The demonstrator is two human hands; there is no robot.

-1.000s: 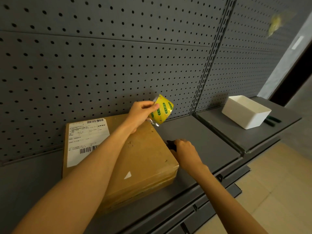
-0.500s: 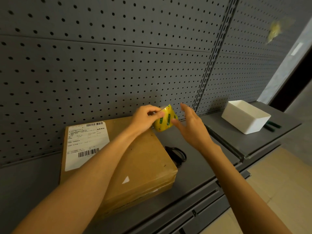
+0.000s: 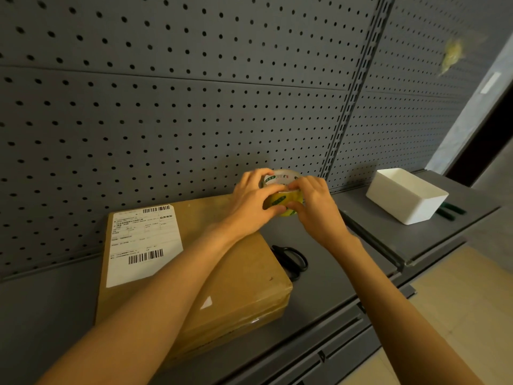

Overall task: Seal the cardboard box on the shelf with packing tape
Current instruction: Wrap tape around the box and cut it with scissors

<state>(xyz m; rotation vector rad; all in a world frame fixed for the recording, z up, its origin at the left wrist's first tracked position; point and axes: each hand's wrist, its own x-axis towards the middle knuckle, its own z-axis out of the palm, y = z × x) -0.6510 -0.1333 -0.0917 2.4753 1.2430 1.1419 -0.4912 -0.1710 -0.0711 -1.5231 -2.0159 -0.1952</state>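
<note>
- Since a moment ago, right hand (image 3: 315, 207) has joined left hand (image 3: 251, 202) on the yellow-green printed roll of packing tape (image 3: 283, 194); both sets of fingers curl around it.
- Flat brown cardboard box (image 3: 238, 276) with white shipping label (image 3: 143, 243) lies on grey metal shelf (image 3: 327, 276), below the roll.

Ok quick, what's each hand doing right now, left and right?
Left hand: holding the tape roll, fingers curled round it.
Right hand: also on the tape roll, fingertips pinching at its surface.

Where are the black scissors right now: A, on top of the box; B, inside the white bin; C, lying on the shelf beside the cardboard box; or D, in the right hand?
C: the scissors lie on the shelf against the cardboard box, untouched.
</note>
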